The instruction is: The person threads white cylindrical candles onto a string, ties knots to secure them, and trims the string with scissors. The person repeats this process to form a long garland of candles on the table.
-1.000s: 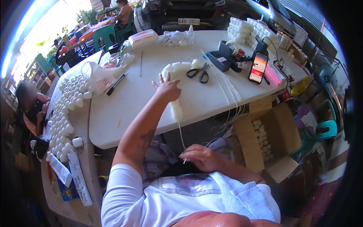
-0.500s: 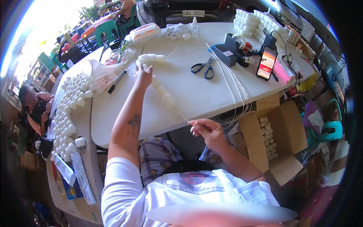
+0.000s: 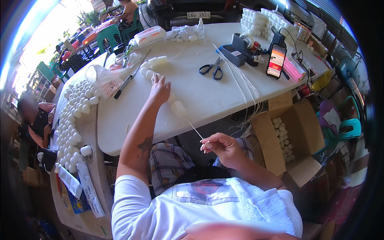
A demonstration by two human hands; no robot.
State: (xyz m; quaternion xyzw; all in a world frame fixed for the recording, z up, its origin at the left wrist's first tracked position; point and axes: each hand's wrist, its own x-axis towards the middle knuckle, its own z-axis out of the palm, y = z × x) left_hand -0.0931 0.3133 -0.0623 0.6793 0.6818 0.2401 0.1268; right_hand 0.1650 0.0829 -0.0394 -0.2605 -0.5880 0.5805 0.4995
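Observation:
A strand of short white, rounded cylinders threaded on a thin white cord lies on the table. Its far end (image 3: 155,62) bends to the right, and a larger white piece (image 3: 179,109) sits at its near end. My left hand (image 3: 161,90) is closed over the middle of the strand, hiding the pieces under it. Out past the table edge, my right hand (image 3: 223,149) pinches the white cord (image 3: 195,129), drawn straight from the near piece. Fingers partly cover the cord's end.
Scissors (image 3: 211,69), a black marker (image 3: 123,87) and loose white cords (image 3: 243,80) lie on the table. A phone (image 3: 276,61) stands at the right. Many white pieces (image 3: 72,124) line the left side. An open cardboard box (image 3: 306,130) holds more. Another person (image 3: 38,120) sits far left.
My left hand has slid toward me along the strand, leaving more far pieces uncovered. My right hand, still pinching the cord, is slightly lower and farther right. The view has shifted a little.

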